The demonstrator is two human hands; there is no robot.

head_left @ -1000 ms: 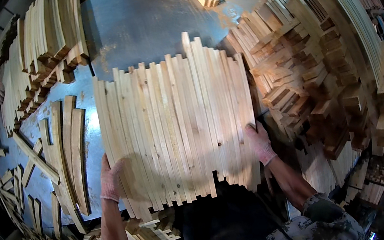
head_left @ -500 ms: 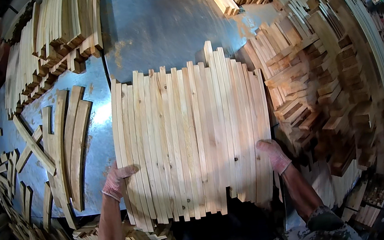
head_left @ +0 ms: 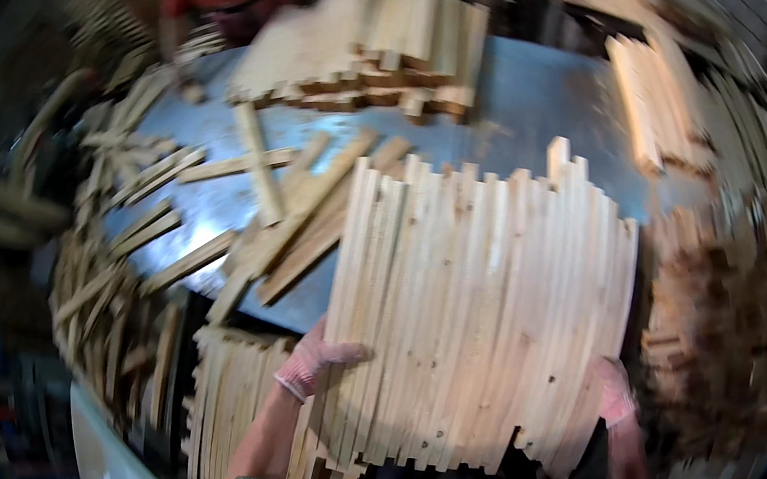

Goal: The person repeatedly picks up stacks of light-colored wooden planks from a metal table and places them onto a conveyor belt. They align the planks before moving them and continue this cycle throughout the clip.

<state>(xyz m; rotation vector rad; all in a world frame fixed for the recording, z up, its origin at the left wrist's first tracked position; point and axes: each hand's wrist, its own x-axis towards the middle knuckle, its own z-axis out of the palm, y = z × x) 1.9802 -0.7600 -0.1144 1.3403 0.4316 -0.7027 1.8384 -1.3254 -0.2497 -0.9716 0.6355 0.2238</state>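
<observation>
A wide row of pale wooden strips point(head_left: 476, 305), pressed side by side with uneven ends, is gripped between my two gloved hands in front of my body. My left hand point(head_left: 320, 356), in a pinkish knit glove, clasps the row's left edge with the thumb on top. On the opposite edge my right hand point(head_left: 614, 390) holds on near the lower corner, its fingers mostly hidden. Beneath and beyond the row lies the metal tabletop point(head_left: 543, 101). Close to my left forearm is a stack of strips point(head_left: 227, 398).
Loose strips point(head_left: 300, 223) lie crosswise on the table's left part. A person in red point(head_left: 227, 2) stands at the far side beside a layered wood pile point(head_left: 369, 34). More strips point(head_left: 650, 103) lie at the right, with a blurred wood stack point(head_left: 703, 328) nearer me. A pale curved panel point(head_left: 129, 475) is at lower left.
My view has swung left, bringing the person in red further into sight. The row of strips, still between both hands, now sits lower, further right and tilted.
</observation>
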